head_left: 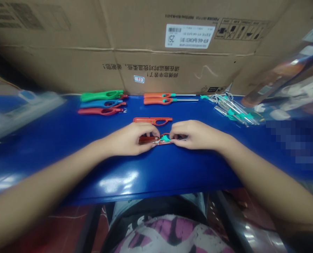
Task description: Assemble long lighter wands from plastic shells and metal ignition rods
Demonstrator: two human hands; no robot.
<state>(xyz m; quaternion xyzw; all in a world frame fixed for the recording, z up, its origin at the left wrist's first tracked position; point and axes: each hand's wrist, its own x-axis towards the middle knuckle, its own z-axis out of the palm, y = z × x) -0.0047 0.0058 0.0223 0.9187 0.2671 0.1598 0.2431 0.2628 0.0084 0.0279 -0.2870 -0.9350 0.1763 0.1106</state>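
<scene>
Over the middle of the blue table, my left hand (135, 138) grips an opened long-nosed lighter by its dark red fuel tank (147, 140). My right hand (202, 135) has its fingers closed at the other end, on the lighter's metal tube (183, 138). Between the two hands a turquoise trigger piece (166, 138) shows inside the red-orange casing; the finer parts are too small to make out. Just beyond my hands lies a loose orange casing half (153, 120) with an oval finger loop.
Green (100, 95), blue (99, 104) and red (99, 111) lighter casings lie at back left. Two orange lighters (157, 101) with metal tubes lie at back centre. Right of them is a pile of metal tubes with turquoise triggers (235, 109). A cardboard box (79, 63) walls the back.
</scene>
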